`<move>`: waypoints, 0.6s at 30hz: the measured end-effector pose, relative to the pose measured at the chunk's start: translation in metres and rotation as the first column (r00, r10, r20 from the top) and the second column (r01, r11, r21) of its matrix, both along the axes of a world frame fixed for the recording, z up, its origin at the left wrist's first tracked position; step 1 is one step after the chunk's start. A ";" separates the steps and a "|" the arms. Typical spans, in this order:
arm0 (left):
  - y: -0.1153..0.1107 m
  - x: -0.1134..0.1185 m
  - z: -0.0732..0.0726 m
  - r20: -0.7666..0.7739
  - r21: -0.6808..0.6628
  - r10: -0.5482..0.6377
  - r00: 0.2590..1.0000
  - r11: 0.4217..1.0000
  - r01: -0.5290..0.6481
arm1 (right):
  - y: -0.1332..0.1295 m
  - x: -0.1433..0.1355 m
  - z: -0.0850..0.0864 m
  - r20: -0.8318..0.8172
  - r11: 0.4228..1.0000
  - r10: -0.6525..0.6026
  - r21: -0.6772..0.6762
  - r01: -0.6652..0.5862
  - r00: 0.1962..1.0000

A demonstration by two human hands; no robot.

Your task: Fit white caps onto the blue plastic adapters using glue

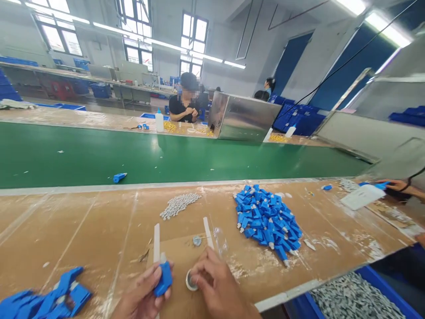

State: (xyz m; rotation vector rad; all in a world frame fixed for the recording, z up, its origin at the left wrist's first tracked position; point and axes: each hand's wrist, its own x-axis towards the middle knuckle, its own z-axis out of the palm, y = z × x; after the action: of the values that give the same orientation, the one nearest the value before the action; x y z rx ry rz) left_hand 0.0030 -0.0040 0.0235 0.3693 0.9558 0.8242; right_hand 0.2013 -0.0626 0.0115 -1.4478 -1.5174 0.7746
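My left hand (pixel 146 290) grips a blue plastic piece (pixel 163 279) with a pale tip pointing up. My right hand (pixel 215 283) is at a small round white-rimmed dish (pixel 191 281), its thumb and fingers drawn together over the rim; anything between them is hidden. Just beyond lies a small grey lump (pixel 197 241) between two pale strips, the left strip (pixel 156 243) and the right strip (pixel 208 231). A big heap of blue plastic pieces (pixel 265 217) is to the right, and more blue pieces (pixel 49 299) lie at the lower left.
A patch of small grey parts (pixel 179 205) sits on the brown worktop (pixel 99 221). Behind it runs a green conveyor belt (pixel 199 161) carrying one blue piece (pixel 120 177). A blue bin (pixel 375 283) of grey parts stands lower right. A co-worker's hand (pixel 395 186) is at far right; another person sits opposite.
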 end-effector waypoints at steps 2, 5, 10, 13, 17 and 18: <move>-0.005 0.004 0.008 0.057 0.043 -0.087 0.995 0.996 0.084 | -0.002 0.006 -0.001 -0.182 0.998 -0.039 -0.056 0.029 0.983; -0.010 0.012 0.011 0.133 0.079 -0.201 0.970 0.978 0.192 | -0.001 0.017 -0.007 -0.422 0.991 -0.105 -0.117 0.061 0.901; -0.017 0.023 0.009 0.148 0.074 -0.282 0.948 0.959 0.274 | 0.000 0.024 0.002 -0.531 0.989 -0.148 -0.076 0.127 0.835; -0.020 0.027 0.009 0.159 0.087 -0.317 0.935 0.948 0.307 | -0.002 0.018 0.019 -0.511 0.986 -0.136 0.018 0.168 0.849; -0.021 0.031 0.009 0.174 0.096 -0.343 0.923 0.939 0.331 | -0.005 0.007 0.031 -0.444 0.979 -0.117 0.101 0.180 0.888; -0.021 0.031 0.009 0.172 0.095 -0.348 0.922 0.937 0.336 | -0.005 0.005 0.032 -0.430 0.978 -0.116 0.109 0.179 0.895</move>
State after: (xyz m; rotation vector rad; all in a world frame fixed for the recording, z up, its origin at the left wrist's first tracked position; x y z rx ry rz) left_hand 0.0345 -0.0252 0.0329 0.4900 0.6650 0.5578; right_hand 0.2067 -0.0676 0.0437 -1.1769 -1.0948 0.8044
